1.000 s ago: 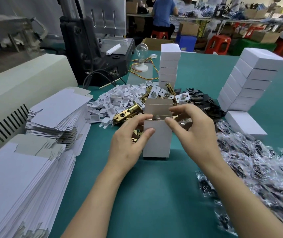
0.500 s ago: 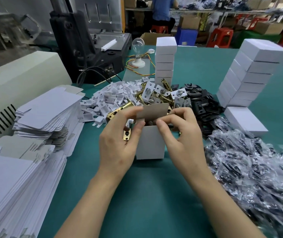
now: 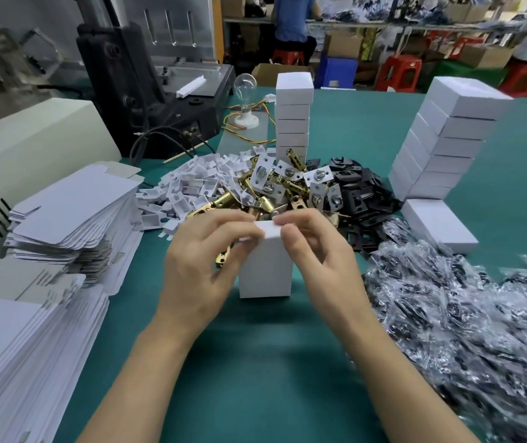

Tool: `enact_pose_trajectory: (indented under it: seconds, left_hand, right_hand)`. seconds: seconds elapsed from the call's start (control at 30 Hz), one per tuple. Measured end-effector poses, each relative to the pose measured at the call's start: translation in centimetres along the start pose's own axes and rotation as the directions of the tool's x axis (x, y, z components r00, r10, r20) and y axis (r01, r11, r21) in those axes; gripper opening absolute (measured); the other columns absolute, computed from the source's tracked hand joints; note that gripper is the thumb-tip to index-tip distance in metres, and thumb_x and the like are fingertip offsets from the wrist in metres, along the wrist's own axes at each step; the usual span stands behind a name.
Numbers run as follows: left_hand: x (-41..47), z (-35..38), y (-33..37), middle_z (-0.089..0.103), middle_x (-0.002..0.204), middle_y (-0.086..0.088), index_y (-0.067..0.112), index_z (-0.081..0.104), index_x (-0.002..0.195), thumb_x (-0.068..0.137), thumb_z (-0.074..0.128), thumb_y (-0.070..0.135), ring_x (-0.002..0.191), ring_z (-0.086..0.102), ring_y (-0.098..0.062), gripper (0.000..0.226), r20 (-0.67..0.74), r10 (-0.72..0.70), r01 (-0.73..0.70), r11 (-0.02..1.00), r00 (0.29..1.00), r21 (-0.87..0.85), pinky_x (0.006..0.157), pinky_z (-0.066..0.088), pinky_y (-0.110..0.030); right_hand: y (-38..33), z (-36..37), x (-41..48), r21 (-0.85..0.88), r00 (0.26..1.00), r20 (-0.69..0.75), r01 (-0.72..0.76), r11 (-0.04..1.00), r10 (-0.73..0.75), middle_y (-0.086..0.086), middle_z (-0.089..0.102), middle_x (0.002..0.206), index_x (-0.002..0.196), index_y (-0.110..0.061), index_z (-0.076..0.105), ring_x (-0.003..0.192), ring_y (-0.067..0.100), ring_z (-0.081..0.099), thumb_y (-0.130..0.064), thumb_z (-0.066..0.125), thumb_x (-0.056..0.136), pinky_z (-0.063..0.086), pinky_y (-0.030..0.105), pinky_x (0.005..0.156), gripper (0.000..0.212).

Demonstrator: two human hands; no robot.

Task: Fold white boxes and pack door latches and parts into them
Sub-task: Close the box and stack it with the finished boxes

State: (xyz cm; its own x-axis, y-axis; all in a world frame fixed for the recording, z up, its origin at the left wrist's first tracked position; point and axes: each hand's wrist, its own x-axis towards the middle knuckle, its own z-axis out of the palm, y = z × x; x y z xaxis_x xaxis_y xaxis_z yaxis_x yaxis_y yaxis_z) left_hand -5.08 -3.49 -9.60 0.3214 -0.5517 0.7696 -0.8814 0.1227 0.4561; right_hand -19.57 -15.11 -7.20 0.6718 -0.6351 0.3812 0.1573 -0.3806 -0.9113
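A: Location of the white box [image 3: 265, 270]?
B: Upright on the green worktop [image 3: 271, 362], centre, just this side of the heap of brass latches [image 3: 275, 190]. Top flap [image 3: 267, 227] folded down over the opening.
A: State of the left hand [image 3: 198, 260]?
B: Curled, thumb and forefinger pinching the left end of the top flap.
A: And the right hand [image 3: 316, 251]?
B: Same on the right end, pinching. Other fingers curled beside the right wall of the box. Some blur on both.
A: Anything between left hand and box?
B: Small brass piece [image 3: 222, 260], low beside the left wall. Held or just lying there, cannot tell.
A: Around the latches?
B: Heap of white plastic clips [image 3: 192, 187] to the left, heap of black plates [image 3: 361, 193] to the right, both touching the latches. Narrow stack of shut boxes [image 3: 292, 123] right behind.
A: Right side?
B: Taller leaning stack of shut boxes [image 3: 441, 145], single shut box [image 3: 438, 225] lying at its foot. Nearer, a big spread of clear plastic bags [image 3: 463, 314] with dark parts inside, contents too small to tell.
A: Left side?
B: Two stacks of flat box blanks [image 3: 73, 212], next to a beige housing [image 3: 32, 145] with vent slots.
A: Back of worktop?
B: Dark machine [image 3: 147, 91], light bulb [image 3: 245, 84] on a white base with coloured wires. Farther off, a person in a blue top [image 3: 294, 24] at another table, red stools [image 3: 399, 71] nearby.
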Motion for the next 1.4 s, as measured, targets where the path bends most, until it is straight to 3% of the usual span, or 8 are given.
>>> enact_pose_trajectory:
  seconds: [0.1, 0.2, 0.37, 0.5, 0.73, 1.03, 1.27, 1.4]
  left_hand:
    - [-0.1, 0.4, 0.8, 0.071, 0.115, 0.0, 0.012, 0.075, 0.1, 0.098, 0.074, 0.025, 0.113, 0.067, -0.019, 0.013, 0.026, -0.06, 0.061, 0.995, 0.998, -0.072, 0.096, 0.052, -0.036]
    - [0.0, 0.4, 1.3, 0.071, 0.114, 0.0, 0.011, 0.073, 0.101, 0.097, 0.072, 0.027, 0.115, 0.067, -0.018, 0.016, 0.028, -0.146, 0.148, 0.969, 0.989, -0.196, 0.097, 0.049, -0.027]
    - [0.0, 0.4, 1.2, 0.072, 0.121, 0.004, 0.017, 0.075, 0.112, 0.1, 0.066, 0.025, 0.123, 0.066, -0.023, 0.017, 0.109, -0.258, 0.279, 0.907, 0.96, -0.316, 0.101, 0.053, -0.033]
    - [0.0, 0.5, 1.3, 0.072, 0.12, 0.003, 0.019, 0.075, 0.112, 0.099, 0.066, 0.02, 0.124, 0.065, -0.025, 0.015, 0.116, -0.304, 0.325, 0.861, 0.946, -0.391, 0.1, 0.053, -0.03]
    - [0.0, 0.7, 1.7, 0.074, 0.115, 0.005, 0.026, 0.075, 0.112, 0.097, 0.067, 0.019, 0.111, 0.068, -0.025, 0.018, 0.136, -0.376, 0.397, 0.816, 0.917, -0.421, 0.091, 0.055, -0.029]
    - [0.1, 0.6, 1.2, 0.075, 0.12, -0.001, 0.028, 0.077, 0.111, 0.1, 0.059, 0.026, 0.121, 0.065, -0.029, 0.021, 0.146, -0.386, 0.407, 0.783, 0.911, -0.471, 0.1, 0.054, -0.044]
    - [0.1, -0.2, 0.3, 0.074, 0.126, 0.01, 0.028, 0.079, 0.114, 0.099, 0.069, 0.022, 0.127, 0.066, -0.019, 0.019, 0.168, -0.307, 0.35, 0.849, 0.937, -0.397, 0.099, 0.057, -0.036]
    - [-0.1, -0.5, -0.1, 0.074, 0.13, 0.01, 0.028, 0.08, 0.116, 0.095, 0.071, 0.025, 0.13, 0.065, -0.014, 0.023, 0.21, -0.314, 0.374, 0.836, 0.926, -0.4, 0.099, 0.058, -0.042]
  right_hand:
    - [0.1, -0.2, -0.1, 0.01, 1.0, -0.009, -0.016, 1.0, 0.016, -0.011, 0.073, 0.097, 0.104, -0.026, 0.069, 0.092, 0.006, 0.069, -0.038, 0.064, 0.098, 0.047, 0.011, 0.077, 0.015]
    - [0.4, -0.5, -0.1, -0.018, 0.999, 0.024, -0.031, 0.999, 0.031, -0.011, 0.074, 0.102, 0.111, -0.028, 0.068, 0.099, 0.01, 0.071, -0.035, 0.069, 0.094, 0.055, 0.023, 0.084, 0.018]
    - [0.5, -0.5, -0.1, -0.139, 0.998, 0.052, 0.041, 0.989, -0.034, -0.016, 0.069, 0.112, 0.115, -0.024, 0.07, 0.112, 0.012, 0.066, -0.033, 0.065, 0.099, 0.056, 0.038, 0.094, 0.019]
    - [0.6, -0.4, -0.1, -0.148, 0.998, 0.051, 0.052, 0.988, -0.045, -0.015, 0.07, 0.112, 0.114, -0.024, 0.071, 0.114, 0.014, 0.065, -0.027, 0.066, 0.1, 0.055, 0.042, 0.095, 0.015]
    - [0.7, -0.5, -0.2, -0.117, 1.0, 0.011, 0.027, 0.993, -0.026, -0.017, 0.072, 0.11, 0.112, -0.028, 0.072, 0.109, 0.012, 0.067, -0.025, 0.064, 0.099, 0.058, 0.035, 0.086, 0.015]
    - [0.9, -0.4, 0.0, -0.107, 0.997, 0.04, 0.075, 0.991, -0.071, -0.023, 0.07, 0.121, 0.12, -0.036, 0.072, 0.122, 0.008, 0.063, -0.018, 0.058, 0.103, 0.054, 0.035, 0.098, 0.029]
    - [1.5, -1.2, 0.1, -0.287, 0.992, 0.072, 0.118, 0.95, -0.101, -0.01, 0.063, 0.14, 0.128, -0.032, 0.072, 0.134, -0.001, 0.053, -0.019, 0.063, 0.102, 0.046, 0.034, 0.112, 0.03]
    - [1.4, -1.5, 0.1, -0.304, 0.99, 0.099, 0.128, 0.944, -0.102, -0.013, 0.058, 0.146, 0.125, -0.043, 0.07, 0.134, -0.004, 0.051, -0.029, 0.061, 0.102, 0.053, 0.03, 0.099, 0.029]
